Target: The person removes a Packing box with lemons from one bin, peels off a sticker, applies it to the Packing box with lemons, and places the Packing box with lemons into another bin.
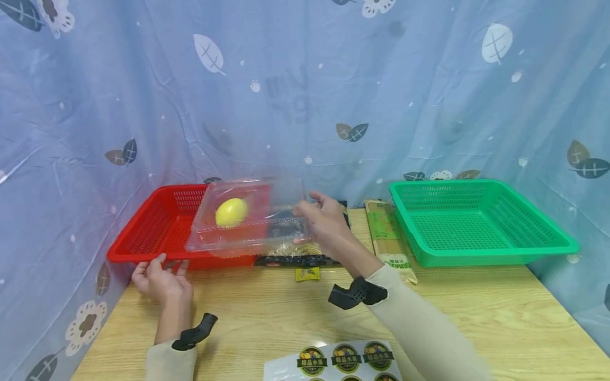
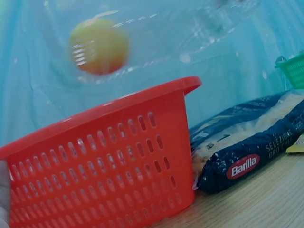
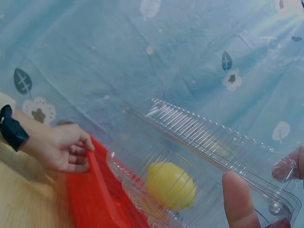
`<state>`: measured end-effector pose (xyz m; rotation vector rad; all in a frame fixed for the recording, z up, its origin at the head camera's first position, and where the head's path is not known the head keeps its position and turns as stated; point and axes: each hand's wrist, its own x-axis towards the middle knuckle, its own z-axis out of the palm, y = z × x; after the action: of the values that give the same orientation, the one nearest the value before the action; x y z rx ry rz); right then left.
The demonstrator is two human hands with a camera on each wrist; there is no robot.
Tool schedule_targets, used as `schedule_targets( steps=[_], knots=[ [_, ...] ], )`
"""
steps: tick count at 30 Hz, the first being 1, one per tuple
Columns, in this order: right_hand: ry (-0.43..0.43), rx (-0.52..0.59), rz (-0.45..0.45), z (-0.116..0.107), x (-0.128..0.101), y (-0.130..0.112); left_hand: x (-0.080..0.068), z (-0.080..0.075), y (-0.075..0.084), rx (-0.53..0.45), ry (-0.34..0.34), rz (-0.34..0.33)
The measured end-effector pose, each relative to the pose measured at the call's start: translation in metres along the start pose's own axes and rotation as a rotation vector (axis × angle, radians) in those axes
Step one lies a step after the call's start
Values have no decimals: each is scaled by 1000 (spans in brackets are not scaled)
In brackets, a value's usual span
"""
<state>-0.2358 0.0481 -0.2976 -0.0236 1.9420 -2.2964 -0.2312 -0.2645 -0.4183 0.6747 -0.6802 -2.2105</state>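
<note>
My right hand grips the right end of a clear plastic clamshell box, thumb on one side and fingers on the other. A yellow lemon lies inside, toward the box's left end. The box is up in the air, overlapping the right part of a red plastic basket in the head view. My left hand is at that basket's front rim, its fingers curled at the edge, as the right wrist view shows too. In the left wrist view the lemon appears above the basket's rim.
Right of the red basket lie a dark Barilla pasta bag and a small yellow packet. A long noodle pack sits beside a green basket. A sheet of round stickers lies at the front. A blue curtain hangs behind.
</note>
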Motion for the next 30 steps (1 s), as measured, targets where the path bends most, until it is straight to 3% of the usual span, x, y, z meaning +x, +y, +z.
schedule_targets(
  steps=[11,19,24,30],
  knots=[
    [-3,20,-39,-31,-28,7,3,-4,-5,-31,-5,35],
    [-7,29,-24,-46,-41,24,8,3,-3,-64,-76,124],
    [10,14,-38,-57,-51,33,9,4,-2,-81,-114,126],
    [6,55,-29,-72,-65,39,7,2,-4,-72,-111,131]
  ],
)
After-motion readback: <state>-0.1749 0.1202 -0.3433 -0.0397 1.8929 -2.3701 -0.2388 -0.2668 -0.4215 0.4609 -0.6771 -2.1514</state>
